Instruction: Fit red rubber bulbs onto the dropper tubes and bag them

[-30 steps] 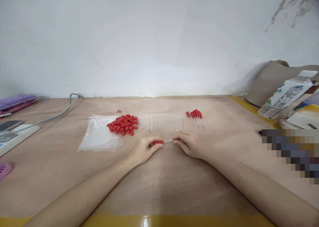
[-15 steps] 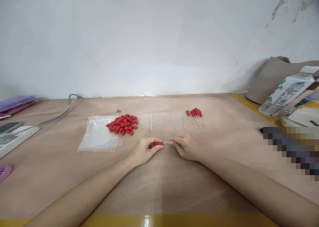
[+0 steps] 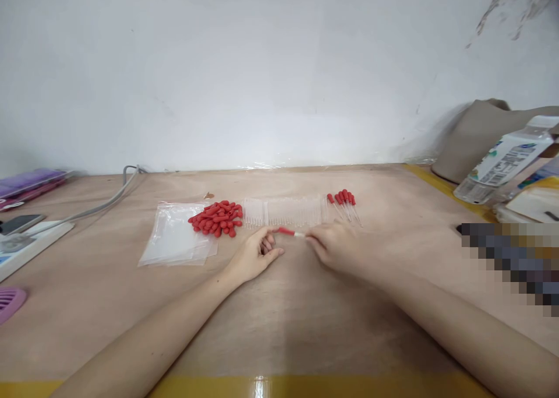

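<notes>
Between the fingers of my right hand [image 3: 334,243], which is smeared by motion, is the clear tube end of a dropper [image 3: 286,231] with a red rubber bulb. The bulb points left, close to the fingertips of my left hand [image 3: 257,252], whose thumb and fingers are apart. Beyond my left hand lies a heap of red rubber bulbs [image 3: 216,217]. To its right, clear glass tubes [image 3: 292,211] lie side by side in a row. Several droppers with red bulbs [image 3: 345,199] rest at the right end of that row.
Clear zip bags [image 3: 172,235] lie left of the bulbs. A power strip [image 3: 39,243] with a grey cable [image 3: 105,203] and a phone [image 3: 21,223] sit at the left. On the right are a tilted plastic bottle [image 3: 502,159] and a grey-brown bag [image 3: 463,138]. A wall stands behind.
My left thumb and fingers have parted from the red bulb. My right hand has moved slightly up and right, carrying the dropper away from the left hand's grip.
</notes>
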Action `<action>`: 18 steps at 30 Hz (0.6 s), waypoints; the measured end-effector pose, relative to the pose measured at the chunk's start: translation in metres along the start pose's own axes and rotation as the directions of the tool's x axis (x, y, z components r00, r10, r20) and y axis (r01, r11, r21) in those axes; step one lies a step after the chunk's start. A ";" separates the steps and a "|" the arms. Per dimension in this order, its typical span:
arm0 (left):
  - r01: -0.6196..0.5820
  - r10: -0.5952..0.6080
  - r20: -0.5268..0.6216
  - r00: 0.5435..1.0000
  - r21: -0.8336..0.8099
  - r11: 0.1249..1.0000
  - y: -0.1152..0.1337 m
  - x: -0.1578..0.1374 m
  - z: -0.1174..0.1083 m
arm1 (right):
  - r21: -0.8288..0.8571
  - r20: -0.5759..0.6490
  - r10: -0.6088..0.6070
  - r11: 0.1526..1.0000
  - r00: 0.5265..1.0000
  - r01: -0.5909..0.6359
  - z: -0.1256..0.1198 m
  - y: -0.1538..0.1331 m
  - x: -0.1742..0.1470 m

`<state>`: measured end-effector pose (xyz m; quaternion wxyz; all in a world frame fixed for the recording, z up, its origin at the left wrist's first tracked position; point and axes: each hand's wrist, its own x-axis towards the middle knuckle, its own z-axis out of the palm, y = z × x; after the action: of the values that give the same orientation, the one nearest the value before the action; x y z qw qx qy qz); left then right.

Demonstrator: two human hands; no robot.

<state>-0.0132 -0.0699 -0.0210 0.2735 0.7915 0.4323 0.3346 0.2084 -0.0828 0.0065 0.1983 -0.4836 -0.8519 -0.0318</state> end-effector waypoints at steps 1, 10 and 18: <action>0.008 -0.008 0.001 1.000 -0.006 1.000 -0.001 0.000 0.000 | 0.020 -0.002 0.109 0.994 0.994 -0.109 -0.004 0.007 0.004; -0.022 0.020 0.035 0.999 0.051 0.998 -0.002 0.002 -0.001 | -0.069 -0.065 0.716 0.692 0.695 -0.719 -0.001 0.079 0.037; -0.034 0.031 0.042 0.999 0.075 0.997 0.003 0.002 -0.001 | -0.170 -0.047 0.710 0.687 0.702 -0.706 0.012 0.084 0.033</action>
<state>-0.0121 -0.0688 -0.0175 0.2466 0.8148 0.4262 0.3062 0.2603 -0.0087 -0.0044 0.1422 -0.7904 -0.5954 -0.0223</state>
